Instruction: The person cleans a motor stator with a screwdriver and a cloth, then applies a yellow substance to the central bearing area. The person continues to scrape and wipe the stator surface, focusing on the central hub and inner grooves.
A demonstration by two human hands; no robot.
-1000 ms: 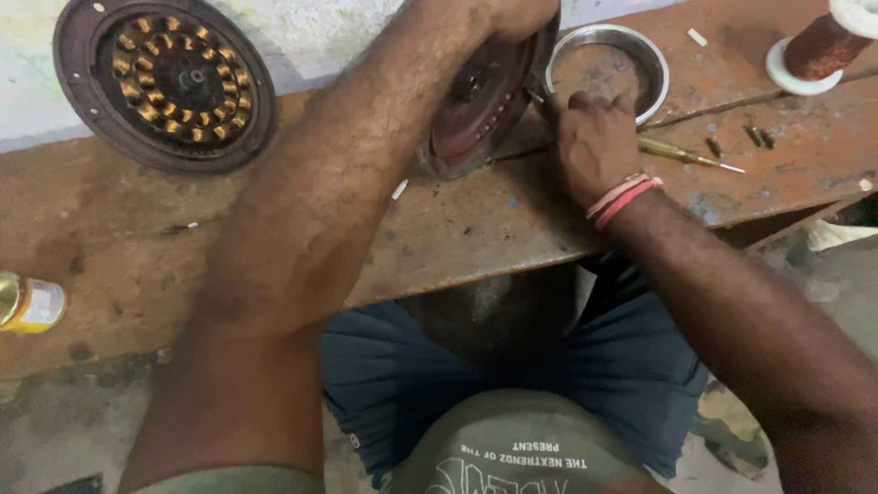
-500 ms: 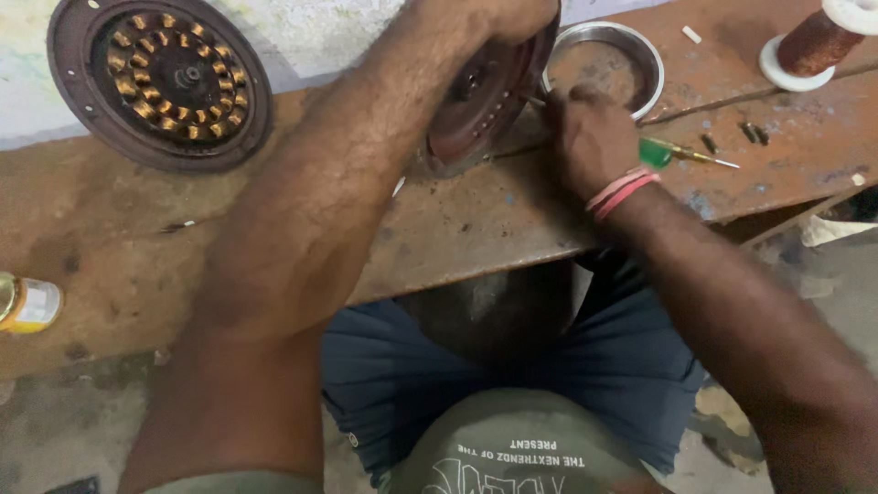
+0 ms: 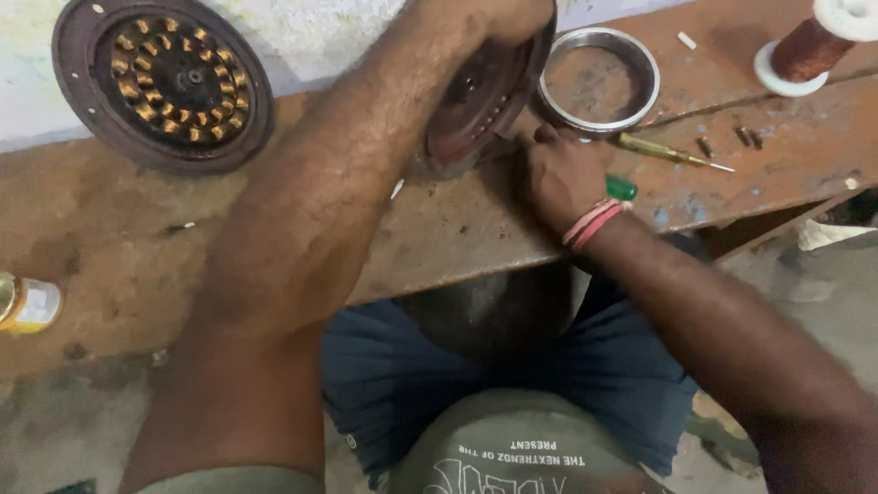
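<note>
My left hand (image 3: 512, 16) grips the top rim of a rusty round motor housing (image 3: 476, 105) and holds it tilted on edge on the wooden bench (image 3: 439, 229). My right hand (image 3: 562, 174) rests with curled fingers at the housing's lower right edge, with a red thread band on the wrist. Whether its fingers hold anything is hidden. A green-handled screwdriver (image 3: 672, 154) lies on the bench just right of that hand.
A dark round stator disc with copper coils (image 3: 165, 78) leans at the back left. A shiny metal ring (image 3: 599, 80) lies behind the housing. A spool of copper wire (image 3: 814, 41) stands far right, small screws (image 3: 745, 137) near it, a yellow can (image 3: 27, 302) at left.
My right hand has slid left and down from the metal ring toward the housing's lower edge, uncovering the screwdriver. The left hand keeps the housing tilted.
</note>
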